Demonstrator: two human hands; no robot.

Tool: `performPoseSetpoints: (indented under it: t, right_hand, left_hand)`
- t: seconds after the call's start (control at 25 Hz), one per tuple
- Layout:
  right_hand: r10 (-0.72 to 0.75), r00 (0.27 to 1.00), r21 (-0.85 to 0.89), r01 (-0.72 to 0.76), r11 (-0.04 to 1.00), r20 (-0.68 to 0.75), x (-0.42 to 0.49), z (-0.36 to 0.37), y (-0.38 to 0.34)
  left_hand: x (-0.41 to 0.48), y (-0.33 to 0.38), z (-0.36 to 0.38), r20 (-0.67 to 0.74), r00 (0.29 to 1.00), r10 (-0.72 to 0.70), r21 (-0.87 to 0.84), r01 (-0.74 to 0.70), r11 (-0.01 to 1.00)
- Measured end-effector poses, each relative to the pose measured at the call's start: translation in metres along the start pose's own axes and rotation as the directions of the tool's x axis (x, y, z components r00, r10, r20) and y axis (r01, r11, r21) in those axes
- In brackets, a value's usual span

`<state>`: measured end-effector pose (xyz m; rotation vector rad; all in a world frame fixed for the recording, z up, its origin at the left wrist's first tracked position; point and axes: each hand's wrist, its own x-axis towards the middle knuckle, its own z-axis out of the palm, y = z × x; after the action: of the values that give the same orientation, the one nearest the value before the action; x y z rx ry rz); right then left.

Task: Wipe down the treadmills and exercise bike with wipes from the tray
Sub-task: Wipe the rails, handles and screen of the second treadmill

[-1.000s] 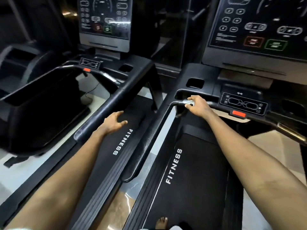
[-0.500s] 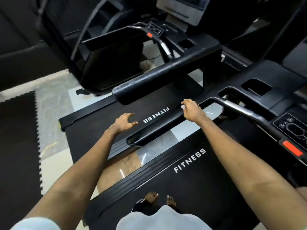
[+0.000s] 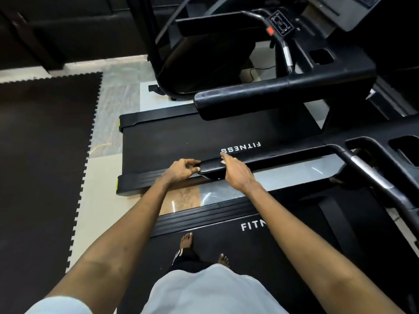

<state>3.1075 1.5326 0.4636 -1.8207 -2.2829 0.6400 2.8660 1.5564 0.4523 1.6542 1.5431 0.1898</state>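
Observation:
I stand barefoot on the near treadmill (image 3: 226, 243), whose black left handrail (image 3: 283, 157) runs across the middle of the view. My right hand (image 3: 237, 174) lies over that rail near its rear end and holds a small white wipe (image 3: 223, 162) against it; only a scrap of the wipe shows under the fingers. My left hand (image 3: 182, 169) grips the rail's rounded tip with curled fingers. The second treadmill (image 3: 170, 141) lies just beyond the rail. The tray is out of view.
The second treadmill's thick handrail (image 3: 260, 98) and its control bar with a red button (image 3: 270, 31) are at upper right. A black machine base (image 3: 204, 64) stands behind it. A dark puzzle floor mat (image 3: 45, 155) covers the left; pale floor tiles (image 3: 108, 137) separate it from the treadmills.
My view swung left and down. My right hand slid with the wipe from the front crossbar back along the handrail to its rear end. My left hand came in and took the rail's tip.

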Motion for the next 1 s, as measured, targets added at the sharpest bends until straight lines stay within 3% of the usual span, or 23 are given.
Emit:
performPoseSetpoints:
  t: [0.08,0.28,0.4,0.6,0.68,0.84,1.0]
  right_hand:
    - [-0.034,0.999,0.029,0.035,0.999,-0.014,0.001,0.005,-0.010]
    - [0.188,0.960,0.051,-0.181,0.982,-0.206,0.018,-0.005,0.019]
    - [0.230,0.955,0.085,-0.218,0.972,-0.186,0.026,-0.001,-0.002]
    - [0.086,0.995,0.022,-0.085,0.996,-0.054,0.034,0.033,-0.070]
    - [0.143,0.988,0.042,-0.140,0.989,-0.060,0.042,0.028,-0.072]
    - [0.398,0.911,0.057,-0.394,0.917,-0.107,0.049,0.009,-0.067]
    - [0.384,0.923,0.001,-0.384,0.923,-0.032,0.060,0.022,-0.097]
  left_hand:
    - [-0.003,-0.001,0.004,-0.042,0.999,0.006,-0.067,-0.009,0.998]
    - [0.000,-0.005,0.011,-0.122,0.992,-0.023,-0.244,-0.008,0.970]
    - [0.005,-0.018,0.013,-0.109,0.994,-0.001,-0.334,-0.035,0.942]
    - [0.021,-0.046,0.012,-0.102,0.994,0.035,-0.411,-0.074,0.909]
    - [0.027,-0.053,0.012,-0.061,0.998,0.032,-0.488,-0.057,0.871]
    - [0.040,-0.073,0.018,0.039,0.997,0.066,-0.597,-0.029,0.802]
    - [0.046,-0.079,0.014,0.078,0.996,0.052,-0.646,0.011,0.763]
